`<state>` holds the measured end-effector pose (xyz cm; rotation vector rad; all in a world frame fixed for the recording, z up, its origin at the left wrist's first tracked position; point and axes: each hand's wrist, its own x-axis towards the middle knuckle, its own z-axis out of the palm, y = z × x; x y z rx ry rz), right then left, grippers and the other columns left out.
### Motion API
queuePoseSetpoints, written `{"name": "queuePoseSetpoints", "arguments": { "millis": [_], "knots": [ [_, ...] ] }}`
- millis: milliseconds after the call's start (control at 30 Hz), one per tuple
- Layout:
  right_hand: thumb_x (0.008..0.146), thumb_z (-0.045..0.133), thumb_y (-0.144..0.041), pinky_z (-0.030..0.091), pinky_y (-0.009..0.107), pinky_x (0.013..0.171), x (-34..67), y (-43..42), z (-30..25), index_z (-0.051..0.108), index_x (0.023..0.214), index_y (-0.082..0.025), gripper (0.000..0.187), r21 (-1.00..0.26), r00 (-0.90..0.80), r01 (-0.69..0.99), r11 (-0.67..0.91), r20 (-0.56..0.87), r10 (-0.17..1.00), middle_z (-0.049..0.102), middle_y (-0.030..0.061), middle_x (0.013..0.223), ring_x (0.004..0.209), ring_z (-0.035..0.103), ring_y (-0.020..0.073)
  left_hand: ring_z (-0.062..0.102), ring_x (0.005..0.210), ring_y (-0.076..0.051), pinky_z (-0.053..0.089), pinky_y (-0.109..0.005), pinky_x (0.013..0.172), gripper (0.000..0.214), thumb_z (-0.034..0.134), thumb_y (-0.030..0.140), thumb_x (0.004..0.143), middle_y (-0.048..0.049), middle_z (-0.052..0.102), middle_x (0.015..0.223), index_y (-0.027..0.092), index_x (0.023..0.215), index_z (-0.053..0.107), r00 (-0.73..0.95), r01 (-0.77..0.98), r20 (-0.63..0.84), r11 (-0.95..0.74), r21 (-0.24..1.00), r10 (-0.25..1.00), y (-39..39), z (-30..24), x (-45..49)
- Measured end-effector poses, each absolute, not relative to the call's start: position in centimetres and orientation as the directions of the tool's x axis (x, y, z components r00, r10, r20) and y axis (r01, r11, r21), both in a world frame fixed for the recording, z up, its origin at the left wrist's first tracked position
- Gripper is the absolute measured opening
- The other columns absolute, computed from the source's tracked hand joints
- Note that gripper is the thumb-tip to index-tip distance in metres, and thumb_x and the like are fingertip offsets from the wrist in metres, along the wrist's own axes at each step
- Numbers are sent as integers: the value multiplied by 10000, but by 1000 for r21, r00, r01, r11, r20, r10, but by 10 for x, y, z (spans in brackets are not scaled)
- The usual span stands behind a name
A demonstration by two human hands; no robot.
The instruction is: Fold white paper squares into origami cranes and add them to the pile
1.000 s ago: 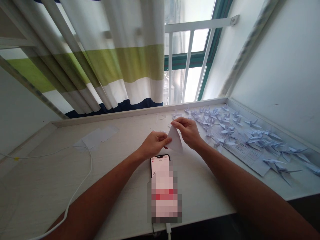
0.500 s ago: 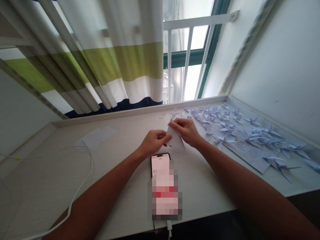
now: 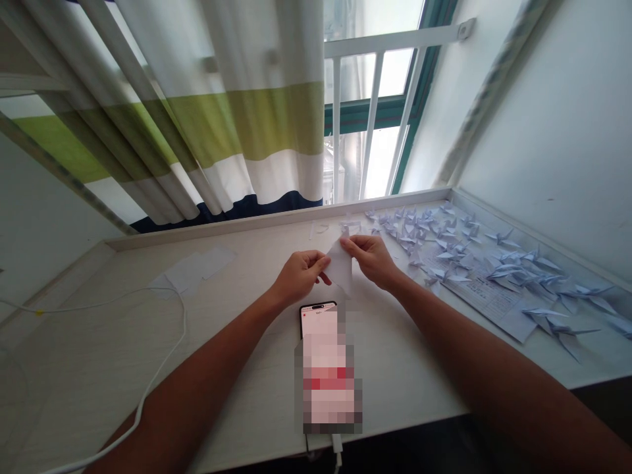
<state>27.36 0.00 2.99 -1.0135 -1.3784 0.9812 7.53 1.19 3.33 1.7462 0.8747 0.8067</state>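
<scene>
The left hand (image 3: 300, 275) pinches the folded white paper (image 3: 340, 268) at its left edge; the right hand (image 3: 372, 261) pinches its top; origami cranes (image 3: 513, 271) lie right of the fingers.

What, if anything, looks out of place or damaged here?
The white cable looks odd: it trails across the desk and appears to cross the left forearm, so it might snag. The phone is mostly pixelated in the picture. Nothing looks spilled; the paper in the left hand and right hand shows no obvious tear.
</scene>
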Motion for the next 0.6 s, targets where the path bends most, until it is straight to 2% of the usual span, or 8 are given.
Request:
{"name": "queuePoseSetpoints", "arguments": {
  "millis": [100,200,300,433,600],
  "knots": [
    [870,695,-562,376,275,569,274,-2,31,729,710,-152,441,-943,-21,101,316,315,949,623,19,671,618,494,132,639,655,-161,458,-275,627,331,595,429,939,-39,701,689,155,792,711,510,283,177,-359,889,842,12,38,74],
    [886,674,-563,350,270,548,271,-6,36,717,683,-153,459,-928,-41,156,338,336,941,585,10,637,600,469,127,610,715,-164,446,-278,651,338,634,462,912,-40,714,777,163,793,737,516,307,246,-445,841,821,12,40,73],
    [893,660,-568,340,266,539,267,-10,40,707,665,-155,474,-917,-57,188,351,346,936,554,2,617,595,452,123,603,704,-161,443,-275,640,373,658,512,894,-46,727,815,157,856,765,526,217,212,-371,903,824,11,40,73],
    [881,658,-593,351,260,540,261,-10,37,684,658,-160,488,-924,-40,161,347,346,938,563,4,629,601,454,124,611,683,-167,441,-277,638,402,710,535,850,-50,725,758,143,804,783,484,101,158,-235,967,861,9,36,76],
    [890,647,-593,363,253,540,260,-9,34,681,705,-167,466,-922,-61,164,351,345,937,586,8,660,608,464,124,633,698,-173,452,-272,645,400,724,547,836,-47,743,767,157,848,814,459,76,118,-171,982,881,10,35,76]
  ]
}}
